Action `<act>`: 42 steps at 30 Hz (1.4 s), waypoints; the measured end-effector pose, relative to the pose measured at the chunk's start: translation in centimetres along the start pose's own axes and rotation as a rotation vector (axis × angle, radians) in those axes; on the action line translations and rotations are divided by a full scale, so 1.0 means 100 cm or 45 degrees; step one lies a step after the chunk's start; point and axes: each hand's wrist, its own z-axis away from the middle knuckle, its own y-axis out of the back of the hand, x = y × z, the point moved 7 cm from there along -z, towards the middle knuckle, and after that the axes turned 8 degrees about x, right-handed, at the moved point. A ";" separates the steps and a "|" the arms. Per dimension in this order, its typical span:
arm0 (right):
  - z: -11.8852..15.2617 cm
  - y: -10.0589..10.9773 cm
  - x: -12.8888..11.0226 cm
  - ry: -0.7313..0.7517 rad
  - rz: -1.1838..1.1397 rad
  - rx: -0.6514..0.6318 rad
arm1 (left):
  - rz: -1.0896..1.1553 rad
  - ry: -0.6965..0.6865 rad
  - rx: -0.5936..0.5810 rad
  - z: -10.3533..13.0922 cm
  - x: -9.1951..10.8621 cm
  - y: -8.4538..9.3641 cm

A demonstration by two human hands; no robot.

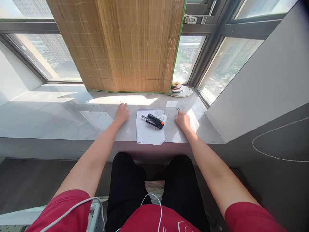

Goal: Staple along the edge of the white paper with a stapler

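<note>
Stapler (156, 122): black with an orange end; lies on the paper (149, 136), midway along the sill (55, 120) and back from its near edge; its two arms look parted, a silver tip showing at the left; no grip on it
Paper: white, handwriting near its far right corner; its lower end just passes the sill's near edge
Right grip (182, 120): to the right of the paper, resting on the sill; fingers pinched, it seems, on a small grey piece (178, 109); too small to tell what it is
Left grip (122, 113): left of the paper, nearer the far edge; fingers lightly bent over the sill; whether they hold anything I cannot tell
Handling: so small a piece is best kept between the fingertips, low over the sill; the stapler lies loose, so a steady hold on its body would serve; the paper could slide with it, its overhang easily caught by a sleeve
Sill: pale, smooth-looking; sun patches across it, dark specks left of the left grip; plates (177, 90) stacked by the far right corner
Room: wooden blind (130, 48) hanging over the far edge; windows behind and right; pale wall (263, 83) at the right end; dark floor (36, 180) below
</note>
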 end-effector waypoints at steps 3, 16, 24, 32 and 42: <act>-0.002 0.001 0.000 0.014 0.011 0.005 | 0.003 -0.047 -0.101 -0.015 0.003 -0.018; -0.003 0.002 0.004 0.032 -0.039 0.043 | 0.122 -0.294 0.113 0.055 0.022 -0.005; 0.030 0.015 -0.071 0.289 -0.752 0.040 | 0.430 -0.455 0.167 0.093 0.054 0.003; 0.074 0.002 -0.121 0.450 -0.668 -0.003 | 0.544 -0.118 0.057 0.094 0.055 0.001; 0.075 0.008 -0.120 0.546 -0.803 0.010 | 0.652 -0.330 -0.067 0.106 0.070 0.012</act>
